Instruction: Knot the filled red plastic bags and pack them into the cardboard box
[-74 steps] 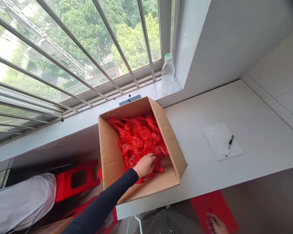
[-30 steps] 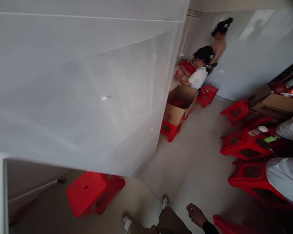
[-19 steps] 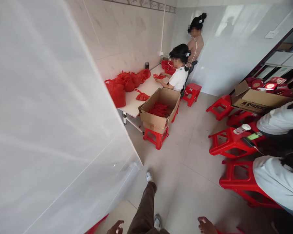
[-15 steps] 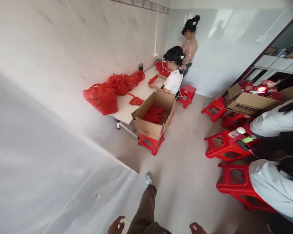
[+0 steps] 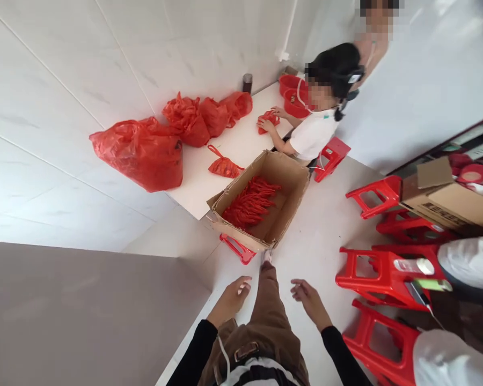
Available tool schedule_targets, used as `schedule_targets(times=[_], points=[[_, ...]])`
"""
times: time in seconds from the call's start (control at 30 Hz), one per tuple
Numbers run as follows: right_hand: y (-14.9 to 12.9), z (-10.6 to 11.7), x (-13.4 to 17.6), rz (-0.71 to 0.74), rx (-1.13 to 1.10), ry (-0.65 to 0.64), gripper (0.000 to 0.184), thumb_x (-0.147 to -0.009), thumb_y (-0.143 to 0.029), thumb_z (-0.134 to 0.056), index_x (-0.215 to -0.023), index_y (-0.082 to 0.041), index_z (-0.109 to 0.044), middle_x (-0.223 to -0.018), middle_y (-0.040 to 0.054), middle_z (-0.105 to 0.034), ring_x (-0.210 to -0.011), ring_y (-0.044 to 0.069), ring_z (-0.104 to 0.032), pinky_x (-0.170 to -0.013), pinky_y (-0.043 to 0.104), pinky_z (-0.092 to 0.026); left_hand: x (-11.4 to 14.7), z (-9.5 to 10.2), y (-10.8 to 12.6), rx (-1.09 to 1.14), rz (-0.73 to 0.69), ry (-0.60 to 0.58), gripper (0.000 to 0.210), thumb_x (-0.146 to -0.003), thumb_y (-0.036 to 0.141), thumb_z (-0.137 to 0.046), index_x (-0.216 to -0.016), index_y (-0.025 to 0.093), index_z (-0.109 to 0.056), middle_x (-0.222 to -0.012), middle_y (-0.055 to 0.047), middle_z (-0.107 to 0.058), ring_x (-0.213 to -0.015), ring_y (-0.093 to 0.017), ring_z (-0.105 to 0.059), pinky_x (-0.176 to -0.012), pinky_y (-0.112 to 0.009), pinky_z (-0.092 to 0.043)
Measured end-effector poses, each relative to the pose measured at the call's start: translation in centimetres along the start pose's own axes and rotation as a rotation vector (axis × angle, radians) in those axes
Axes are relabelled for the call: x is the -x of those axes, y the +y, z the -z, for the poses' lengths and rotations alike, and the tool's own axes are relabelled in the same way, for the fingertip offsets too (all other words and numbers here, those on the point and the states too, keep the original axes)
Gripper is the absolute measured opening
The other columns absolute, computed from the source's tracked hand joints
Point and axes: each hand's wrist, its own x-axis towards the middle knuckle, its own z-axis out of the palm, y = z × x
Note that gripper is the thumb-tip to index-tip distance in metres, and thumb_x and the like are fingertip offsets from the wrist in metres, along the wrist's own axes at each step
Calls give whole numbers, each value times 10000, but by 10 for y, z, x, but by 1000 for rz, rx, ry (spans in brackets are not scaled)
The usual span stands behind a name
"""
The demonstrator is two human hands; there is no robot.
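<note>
Cardboard box [image 5: 284, 201] of crinkled red bags lies ahead; left hand [image 5: 230, 301] and right hand [image 5: 310, 303] loose-fingered, grip empty.

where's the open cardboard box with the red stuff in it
In the head view the cardboard box sits mid-frame on a red stool, against the white table's near edge, just ahead of both empty hands.

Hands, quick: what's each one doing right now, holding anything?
Left hand: open, holding nothing.
Right hand: open, holding nothing.
</note>
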Motion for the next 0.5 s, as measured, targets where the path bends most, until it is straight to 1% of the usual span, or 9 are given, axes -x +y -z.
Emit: schedule_targets(times=[0.07, 0.13, 0.2, 0.27, 0.3, 0.37, 0.43, 0.5], points=[[-47, 25, -68, 80, 9, -43, 370, -1041, -478, -524, -1180, -153, -631, -941, 35, -690, -818, 176, -688, -805, 389, -588, -30, 0, 32, 153, -26, 56, 316, -1006, 392, -580, -1241, 189, -643, -1171, -85, -699, -1071, -233, -670, -1007, -487, -515], [-95, 41, -142, 139, 55, -112, 388, -1043, -493, -512, -1205, -157, -623, -974, 45, -692, -846, 184, -689, -828, 404, -586, -65, 0, 61, 310, -23, 140, 323, -1008, 400, -576, -1234, 179, -644, -1113, -77, -713, -1024, -222, -685, -982, -477, -530], [-138, 45, -220, 178, 136, -194, 383, -1042, -482, -519, -1223, -159, -617, -1012, 54, -693, -877, 190, -691, -831, 406, -587, -108, -1, 85, 465, 25, 260, 326, -1015, 405, -564, -1221, 164, -640, -1062, -70, -716, -954, -207, -699, -914, -446, -565], [-171, 40, -300, 200, 251, -273, 350, -1030, -445, -561, -1219, -158, -622, -1054, 63, -691, -912, 198, -691, -829, 404, -591, -160, -1, 99, 597, 122, 402, 331, -1017, 400, -561, -1226, 151, -627, -1048, -68, -710, -899, -196, -704, -835, -411, -594], [-184, 35, -339, 207, 321, -302, 327, -1019, -421, -589, -1207, -157, -629, -1079, 66, -688, -933, 202, -689, -835, 406, -590, -188, 0, 102, 647, 184, 476, 333, -1014, 393, -569, -1235, 149, -619, -1063, -72, -705, -894, -195, -704, -810, -399, -601], [-201, 23, -416, 222, 480, -326, 290, -997, -378, -635, -1181, -153, -641, -1133, 74, -679, -987, 216, -679, -870, 425, -582, -244, 4, 99, 706, 327, 632, 342, -1004, 374, -592, -1266, 154, -605, -1134, -86, -689, -935, -205, -700, -808, -399, -606], [-209, 12, -489, 243, 646, -311, 282, -980, -352, -660, -1182, -156, -644, -1219, 87, -652, -1069, 239, -654, -928, 461, -558, -298, 11, 84, 706, 482, 792, 364, -992, 357, -613, -1298, 163, -591, -1223, -102, -661, -1014, -229, -685, -853, -430, -599], [-209, 2, -553, 266, 799, -290, 306, -966, -342, -676, -1209, -161, -638, -1307, 99, -612, -1166, 271, -611, -989, 507, -520, -344, 18, 59, 656, 629, 937, 383, -981, 344, -630, -1322, 175, -583, -1312, -115, -622, -1111, -259, -654, -923, -475, -574]])
